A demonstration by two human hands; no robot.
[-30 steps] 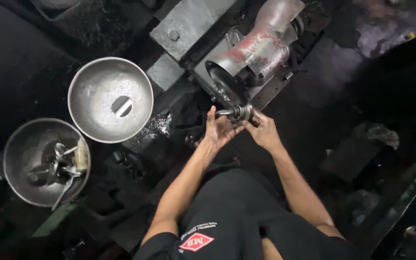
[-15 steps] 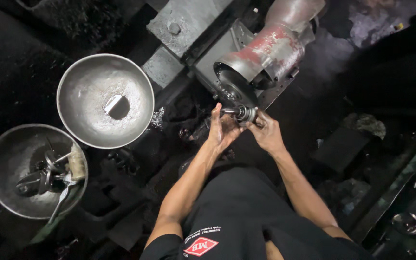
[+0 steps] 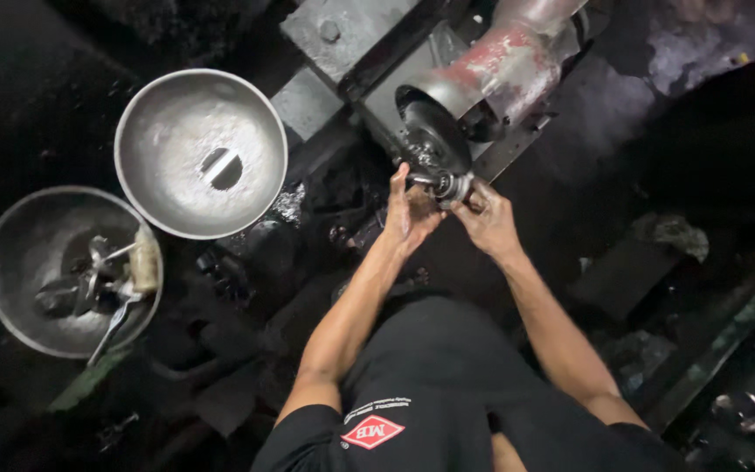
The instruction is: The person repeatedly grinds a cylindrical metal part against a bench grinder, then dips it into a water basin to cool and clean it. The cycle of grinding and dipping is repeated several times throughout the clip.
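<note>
Hands: two. The left hand (image 3: 408, 214) and right hand (image 3: 485, 218) meet at the far centre, fingers together around one small metal part (image 3: 449, 185).
Left hand: palm open towards the part, fingertips pressed against its left side.
Right hand: fingers curled and clamped on the part's right side.
Metal part: one, shiny and round, held against the dark wheel (image 3: 434, 140) of the machine, just above both hands.
Machine: one, grey and red (image 3: 491, 61), at the far right of centre.
Bowls: two. The upper bowl (image 3: 159, 105) sits far left holding one slotted piece (image 3: 218, 168); the lower bowl (image 3: 10, 245) sits at the left edge with several metal bits and a pale bottle (image 3: 143, 262).
Change: hands and part stay at the wheel as before; both bowls now lie further right and lower in view, and more of the lower bowl shows.
</note>
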